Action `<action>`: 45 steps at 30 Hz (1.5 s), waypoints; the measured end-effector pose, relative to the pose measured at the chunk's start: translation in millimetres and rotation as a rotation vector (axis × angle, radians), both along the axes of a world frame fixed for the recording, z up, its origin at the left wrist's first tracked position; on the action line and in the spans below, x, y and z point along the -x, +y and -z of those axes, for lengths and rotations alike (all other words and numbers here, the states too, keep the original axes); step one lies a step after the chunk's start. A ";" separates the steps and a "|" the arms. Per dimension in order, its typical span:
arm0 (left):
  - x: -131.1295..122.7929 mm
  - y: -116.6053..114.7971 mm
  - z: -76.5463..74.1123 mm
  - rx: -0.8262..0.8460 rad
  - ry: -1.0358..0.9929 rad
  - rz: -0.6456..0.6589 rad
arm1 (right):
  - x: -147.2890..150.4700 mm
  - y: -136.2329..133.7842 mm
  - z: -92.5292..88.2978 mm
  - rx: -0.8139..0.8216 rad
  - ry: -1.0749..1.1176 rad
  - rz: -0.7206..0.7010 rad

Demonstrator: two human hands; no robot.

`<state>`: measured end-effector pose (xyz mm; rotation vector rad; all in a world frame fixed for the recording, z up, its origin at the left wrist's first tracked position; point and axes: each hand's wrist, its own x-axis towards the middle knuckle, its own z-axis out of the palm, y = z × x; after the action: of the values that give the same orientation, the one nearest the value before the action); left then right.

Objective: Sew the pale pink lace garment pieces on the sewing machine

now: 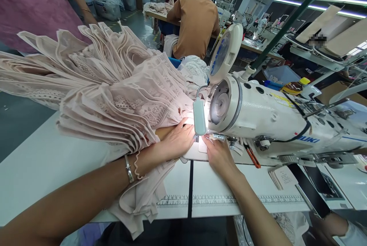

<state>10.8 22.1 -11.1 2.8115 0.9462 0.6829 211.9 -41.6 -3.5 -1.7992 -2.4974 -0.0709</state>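
My left hand is closed on the edge of a pale pink lace garment piece beside the sewing needle; a small lamp covers part of the fingertips. The rest of that fabric is a thick, layered bundle passing over my left forearm, with some hanging down at the table edge. My right hand is at the needle plate under the head of a white sewing machine. Its fingers are bent together at the presser foot, and what they pinch is hidden.
Orange-handled thread snips lie by the machine base. To the right are a stack of paper tags and a phone, with another person's hand at it. A ruler strip runs along the front. Co-workers are beyond.
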 end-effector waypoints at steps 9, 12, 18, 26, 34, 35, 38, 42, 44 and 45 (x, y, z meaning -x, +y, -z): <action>-0.1 -2.9 -7.4 0.052 0.000 -0.028 | 8.6 1.0 -14.0 0.145 -0.082 0.084; 0.6 -2.3 -9.7 0.018 -0.004 -0.038 | 14.0 -0.4 -14.3 0.112 -0.113 0.114; 0.6 1.4 -10.9 -0.061 0.117 -0.214 | 16.9 0.2 -13.7 0.089 -0.160 0.131; -0.5 -14.0 -34.6 -0.074 0.482 -0.326 | 5.0 6.0 -8.2 0.049 -0.021 0.234; 61.6 -94.7 -86.6 -0.257 0.043 0.298 | 51.5 -25.6 -14.5 0.054 0.554 -0.260; 69.7 -96.2 -83.9 -0.361 -0.071 0.189 | 66.2 -30.8 -14.9 0.079 0.626 -0.311; 91.8 -91.0 -63.7 -0.623 -0.162 -0.098 | 101.4 -44.0 -11.5 0.229 0.690 -0.281; 113.4 -87.1 -43.6 -0.669 0.065 -0.212 | 94.8 -52.9 -11.6 0.401 0.664 -0.187; 118.5 -90.4 -43.7 -0.673 0.055 -0.152 | 73.6 -54.8 -19.2 0.401 0.774 -0.137; 119.3 -92.1 -45.1 -0.662 0.044 -0.106 | 62.6 -55.7 -24.3 0.413 0.854 -0.117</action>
<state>-108.5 -70.1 34.1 3.3585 1.0343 1.1320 149.4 -97.3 20.9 -1.3334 -2.0314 1.0431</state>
